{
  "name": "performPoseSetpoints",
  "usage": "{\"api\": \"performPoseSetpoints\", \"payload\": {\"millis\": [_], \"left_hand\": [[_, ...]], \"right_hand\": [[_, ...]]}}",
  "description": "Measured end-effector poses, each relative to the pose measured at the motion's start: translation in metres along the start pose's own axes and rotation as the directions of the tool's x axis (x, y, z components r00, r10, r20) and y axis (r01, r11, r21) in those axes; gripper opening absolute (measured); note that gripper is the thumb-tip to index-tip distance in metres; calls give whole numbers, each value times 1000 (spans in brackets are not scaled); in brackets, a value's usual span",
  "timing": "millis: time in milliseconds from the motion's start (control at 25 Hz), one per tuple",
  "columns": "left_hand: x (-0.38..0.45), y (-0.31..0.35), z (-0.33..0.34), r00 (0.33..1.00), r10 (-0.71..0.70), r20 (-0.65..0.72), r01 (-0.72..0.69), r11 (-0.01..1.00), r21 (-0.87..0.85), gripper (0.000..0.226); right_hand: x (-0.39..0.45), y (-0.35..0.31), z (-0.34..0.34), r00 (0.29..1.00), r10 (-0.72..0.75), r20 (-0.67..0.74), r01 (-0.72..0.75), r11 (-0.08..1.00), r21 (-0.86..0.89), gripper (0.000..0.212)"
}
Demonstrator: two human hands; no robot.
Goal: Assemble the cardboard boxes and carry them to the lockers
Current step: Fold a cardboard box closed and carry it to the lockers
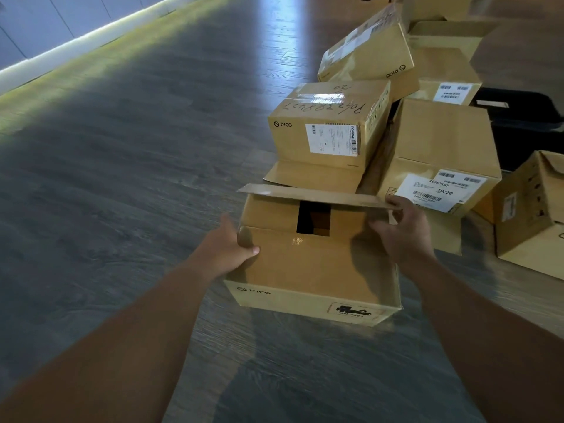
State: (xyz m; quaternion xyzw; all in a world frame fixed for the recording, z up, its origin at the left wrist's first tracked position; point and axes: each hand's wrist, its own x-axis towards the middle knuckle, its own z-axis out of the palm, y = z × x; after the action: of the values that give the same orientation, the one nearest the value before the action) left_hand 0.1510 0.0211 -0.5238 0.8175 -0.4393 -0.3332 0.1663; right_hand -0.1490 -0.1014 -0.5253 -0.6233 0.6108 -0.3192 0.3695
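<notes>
On the floor, head view: a PICO cardboard box sits on the grey wood-look floor, nearest of the cartons, its top partly folded; a dark square gap shows between the inner flaps
Left hand: grasps the box's left top corner, thumb laid over the near flap, fingers down the side wall
Right hand: pinches the right end of the raised far flap, fingers curled at its edge; the flap stands nearly level, not yet pressed down
Step in hand: by my judgement, closing the top; bring the far flap down flat over the gap while the left hand steadies the corner; keep the near flap from springing up; press along the seam, not at one end, lest the flap skew
Neighbours: a taped PICO box and a labelled carton lie just behind; lift the finished box clear of them
Lockers: pale doors at far left, well apart from the box; carrying not yet begun
</notes>
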Motion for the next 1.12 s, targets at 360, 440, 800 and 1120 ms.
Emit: {"api": "performPoseSetpoints", "payload": {"millis": [360, 440, 800, 1120], "left_hand": [[1, 26, 4, 993, 118, -22, -120, 984, -133, 57], [-1, 34, 6, 992, 113, -56, -119, 986, -117, 52], [-13, 77, -62, 979, 104, -178, -112, 993, -36, 64], [-102, 187, -268, 972, 94, -216, -99, 995, -11, 57]], "right_hand": [[-35, 17, 13, 988, 1, 156, 70, 889, -453, 56], [-35, 9, 14, 989, 35, 141, 32, 894, -447, 58], [-8, -72, -18, 984, -36, 177, 108, 903, -416, 62], [5, -301, -105, 969, -70, 236, 153, 922, -355, 65]]}}
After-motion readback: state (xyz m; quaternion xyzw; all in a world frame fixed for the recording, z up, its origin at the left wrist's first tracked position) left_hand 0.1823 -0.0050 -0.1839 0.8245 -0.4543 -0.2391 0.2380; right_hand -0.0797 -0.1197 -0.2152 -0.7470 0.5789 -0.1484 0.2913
